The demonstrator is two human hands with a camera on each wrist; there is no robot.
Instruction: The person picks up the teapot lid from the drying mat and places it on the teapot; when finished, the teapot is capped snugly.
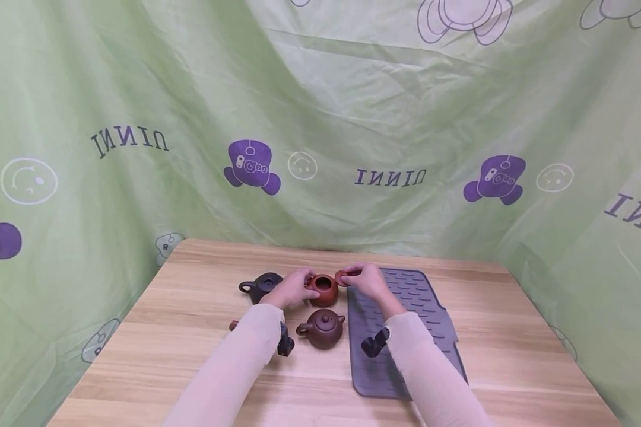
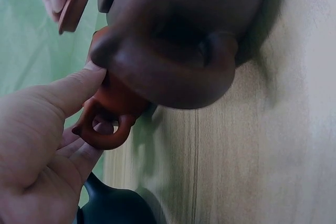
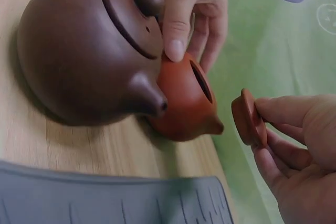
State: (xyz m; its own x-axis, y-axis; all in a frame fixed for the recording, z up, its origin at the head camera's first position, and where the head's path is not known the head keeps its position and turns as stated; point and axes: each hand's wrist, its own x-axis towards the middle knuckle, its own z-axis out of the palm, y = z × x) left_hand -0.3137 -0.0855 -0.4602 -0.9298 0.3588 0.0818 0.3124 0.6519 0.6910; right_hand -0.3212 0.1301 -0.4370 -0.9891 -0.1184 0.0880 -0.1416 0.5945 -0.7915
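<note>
My left hand (image 1: pixel 292 288) grips the small orange-red clay teapot (image 1: pixel 328 296), thumb on one side and fingers near its handle (image 2: pixel 107 139). The teapot stands uncovered, its round mouth showing dark in the head view. Just right of it, my right hand (image 1: pixel 371 280) pinches the matching teapot lid (image 3: pixel 247 118) between thumb and fingers, held apart from the opening. Nearer to me sits a purple-brown teapot (image 1: pixel 324 333) with its lid on; it looms large in both wrist views and partly covers the red one.
Left of the red teapot is a black teapot (image 1: pixel 259 287), partly behind my left hand. A reddish-brown piece (image 1: pixel 233 324) peeks out beside my left sleeve, mostly hidden. A grey ridged mat (image 1: pixel 371 379) lies on the wooden table (image 1: pixel 165 356) at right, under my right forearm.
</note>
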